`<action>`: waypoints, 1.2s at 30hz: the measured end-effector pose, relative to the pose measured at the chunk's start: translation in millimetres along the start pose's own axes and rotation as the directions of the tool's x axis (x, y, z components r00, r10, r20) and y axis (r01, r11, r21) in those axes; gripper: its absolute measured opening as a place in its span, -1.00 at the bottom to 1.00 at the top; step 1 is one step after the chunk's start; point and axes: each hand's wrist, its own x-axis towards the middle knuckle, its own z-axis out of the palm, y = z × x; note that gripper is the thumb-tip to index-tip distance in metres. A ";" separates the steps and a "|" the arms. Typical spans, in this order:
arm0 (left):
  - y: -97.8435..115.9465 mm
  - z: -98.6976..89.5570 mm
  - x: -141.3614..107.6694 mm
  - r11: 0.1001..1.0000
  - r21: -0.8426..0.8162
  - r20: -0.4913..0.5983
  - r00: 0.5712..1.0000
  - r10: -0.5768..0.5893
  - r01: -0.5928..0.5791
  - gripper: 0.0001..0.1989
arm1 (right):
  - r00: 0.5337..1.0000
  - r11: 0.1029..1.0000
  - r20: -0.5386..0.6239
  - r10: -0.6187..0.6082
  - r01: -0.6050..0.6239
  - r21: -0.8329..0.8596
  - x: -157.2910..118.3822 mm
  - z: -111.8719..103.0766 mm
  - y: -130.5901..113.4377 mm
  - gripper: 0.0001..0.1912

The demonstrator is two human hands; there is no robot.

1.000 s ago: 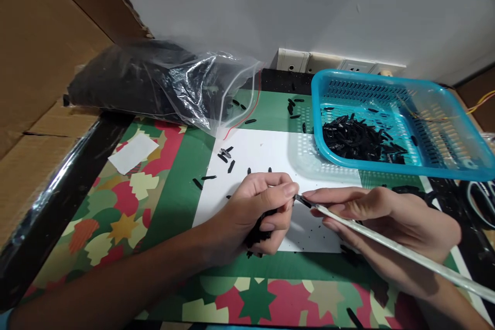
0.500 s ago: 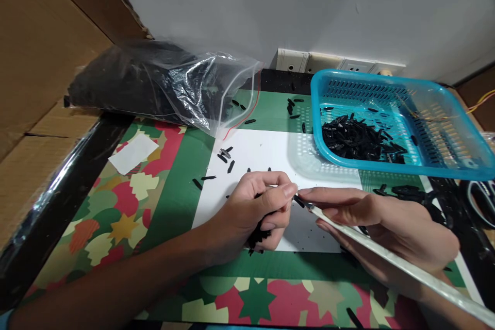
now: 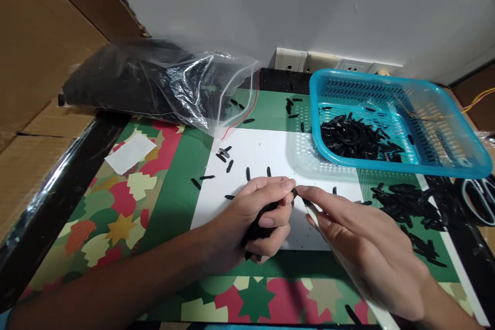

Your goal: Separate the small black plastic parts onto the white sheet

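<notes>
left hand (image 3: 266, 216) pinching black piece (image 3: 294, 192) at thumb tip, right hand (image 3: 373, 252) gripping white stick (image 3: 313, 214)

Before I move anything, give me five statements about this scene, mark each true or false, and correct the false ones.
1. The right hand holds a pale, slender tool. True.
2. A heap of black pieces lies in the blue basket. True.
3. The plastic bag lies to the right of the blue basket in the picture. False: the plastic bag lies to its left.
4. The left hand is curled around black pieces. True.
5. The white area holds nothing. False: black pieces lie on the white area.
</notes>
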 end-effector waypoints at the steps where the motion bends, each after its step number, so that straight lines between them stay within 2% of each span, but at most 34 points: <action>1: -0.7 -0.3 -0.1 1.000 -0.007 0.003 1.000 -0.010 0.010 -0.58 | 1.000 0.999 0.001 -0.017 0.017 -0.046 -1.2 0.6 -1.6 -0.61; 3: -2.5 -1.7 0.7 0.999 -0.029 0.015 0.999 -0.030 0.030 -0.61 | 0.999 0.988 0.011 -0.044 0.045 -0.146 -3.5 1.8 -4.1 -0.53; 7: -6.0 -4.5 3.3 0.997 -0.059 0.058 0.997 -0.044 0.048 -0.64 | 0.997 0.973 -0.001 -0.081 0.079 -0.217 -6.4 3.3 -7.1 -0.46; 11: -8.2 -4.9 4.2 0.997 -0.068 0.108 0.994 -0.030 0.037 -0.56 | 0.996 0.965 -0.035 -0.083 0.071 -0.254 -8.0 6.0 -7.4 -0.47; 18: -16.1 -4.9 6.3 0.995 -0.092 0.139 0.989 0.048 -0.035 -0.64 | 0.987 0.955 -0.059 -0.149 0.128 -0.267 -5.2 9.6 -6.5 -0.52; 22: -15.2 -4.9 7.1 0.993 -0.115 0.181 0.982 0.052 -0.032 -0.65 | 0.988 0.947 -0.063 -0.141 0.116 -0.301 -5.9 7.6 -9.9 -0.52; 26: -8.4 -8.7 5.1 0.987 -0.126 0.235 0.970 -0.063 0.094 -0.68 | 0.989 0.943 -0.078 -0.128 0.097 -0.319 -9.6 7.7 -12.3 -0.57; 28: -6.6 -12.8 4.5 0.966 -0.154 0.278 0.948 -0.158 0.206 -0.70 | 0.989 0.943 -0.080 -0.128 0.096 -0.320 -11.5 9.5 -11.9 -0.59; 30: -7.3 -16.4 4.7 0.932 -0.165 0.336 0.907 -0.253 0.322 -0.72 | 0.981 0.939 -0.118 -0.152 0.106 -0.326 -12.7 11.6 -10.2 -0.61; 32: -9.6 -17.8 5.5 0.921 -0.155 0.329 0.898 -0.292 0.357 -0.72 | 0.970 0.943 -0.186 -0.155 0.089 -0.319 -12.0 12.5 -7.2 -0.62; 34: -11.4 -16.4 6.1 0.941 -0.154 0.282 0.926 -0.250 0.301 -0.70 | 0.968 0.948 -0.217 -0.127 0.055 -0.312 -9.1 10.7 -2.5 -0.65; 36: -11.0 -13.1 6.2 0.973 -0.151 0.220 0.966 -0.137 0.173 -0.66 | 0.971 0.937 -0.209 -0.120 0.042 -0.346 -4.3 6.7 4.3 -0.71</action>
